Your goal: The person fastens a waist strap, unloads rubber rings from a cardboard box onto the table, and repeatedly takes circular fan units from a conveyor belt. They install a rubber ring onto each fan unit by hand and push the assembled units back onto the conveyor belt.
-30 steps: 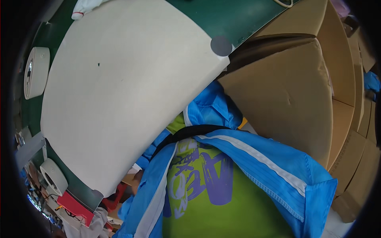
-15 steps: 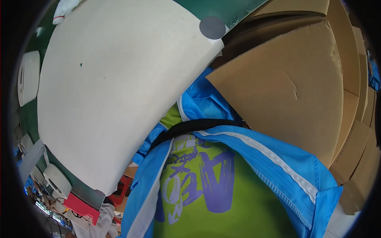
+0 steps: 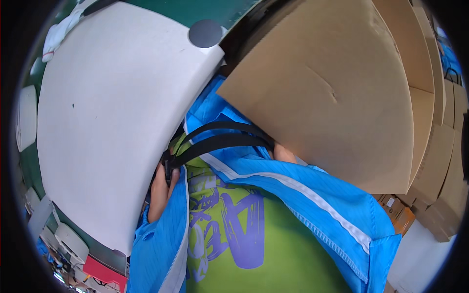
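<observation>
On green tabletop (image 3: 156,10) — white sheet (image 3: 112,122); rightward, boxes (image 3: 337,122); between, black straps (image 3: 220,142).

The box (image 3: 317,112) is matt brown cardboard (creased in one spot). Left of the box, the black strap (image 3: 220,141) looks like matt cloth and the white sheet (image 3: 107,122) smooth; below it, the blue jacket (image 3: 337,197) is slightly glossy cloth.

The left fingers (image 3: 159,189) curl in a grip; across from them, the right fingers (image 3: 283,153) are partly hidden.
</observation>
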`<state>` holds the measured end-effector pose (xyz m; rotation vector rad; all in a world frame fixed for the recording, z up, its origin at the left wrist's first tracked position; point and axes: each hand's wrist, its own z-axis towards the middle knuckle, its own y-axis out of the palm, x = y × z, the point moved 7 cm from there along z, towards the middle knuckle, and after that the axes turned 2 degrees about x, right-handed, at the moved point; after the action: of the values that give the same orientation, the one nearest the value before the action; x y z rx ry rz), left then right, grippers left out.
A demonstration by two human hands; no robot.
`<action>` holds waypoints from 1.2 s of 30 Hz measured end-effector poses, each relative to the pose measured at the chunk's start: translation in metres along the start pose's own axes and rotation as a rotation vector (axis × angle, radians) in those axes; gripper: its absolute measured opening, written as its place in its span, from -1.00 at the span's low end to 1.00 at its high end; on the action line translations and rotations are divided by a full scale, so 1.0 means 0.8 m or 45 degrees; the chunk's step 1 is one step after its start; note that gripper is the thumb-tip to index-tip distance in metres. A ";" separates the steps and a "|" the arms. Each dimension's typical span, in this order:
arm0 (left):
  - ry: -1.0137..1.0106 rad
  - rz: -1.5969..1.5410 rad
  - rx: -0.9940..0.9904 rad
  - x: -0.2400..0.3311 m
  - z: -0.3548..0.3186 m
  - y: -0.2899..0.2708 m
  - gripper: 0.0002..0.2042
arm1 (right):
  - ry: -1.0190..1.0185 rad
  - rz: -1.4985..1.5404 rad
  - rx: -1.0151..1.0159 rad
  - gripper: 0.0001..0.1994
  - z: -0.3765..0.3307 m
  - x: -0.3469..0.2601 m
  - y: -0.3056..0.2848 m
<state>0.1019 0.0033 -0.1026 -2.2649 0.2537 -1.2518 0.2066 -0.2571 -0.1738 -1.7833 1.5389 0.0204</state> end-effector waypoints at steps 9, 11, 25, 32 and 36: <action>0.334 -0.503 -0.740 0.194 0.042 0.060 -0.62 | 0.007 0.183 0.316 -0.61 -0.030 -0.016 -0.010; 0.359 -0.143 -0.865 0.200 0.046 0.082 -0.71 | -0.001 0.207 0.388 -0.61 -0.037 -0.017 -0.016; 0.020 -0.425 -1.024 0.146 0.070 0.122 -0.82 | -0.770 0.868 -0.071 -0.53 -0.156 -0.177 -0.122; 0.241 -0.488 -0.789 0.156 0.066 0.110 -0.84 | -0.848 1.583 -0.613 -0.65 -0.086 -0.208 -0.055; 0.340 -0.483 -0.732 0.149 0.060 0.093 -0.80 | -0.617 1.100 0.612 -0.76 -0.122 -0.133 -0.067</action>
<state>0.2143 -0.0900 -0.0765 -2.7075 0.3235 -1.8780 0.1797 -0.2225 -0.0263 -0.5954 1.6431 0.4303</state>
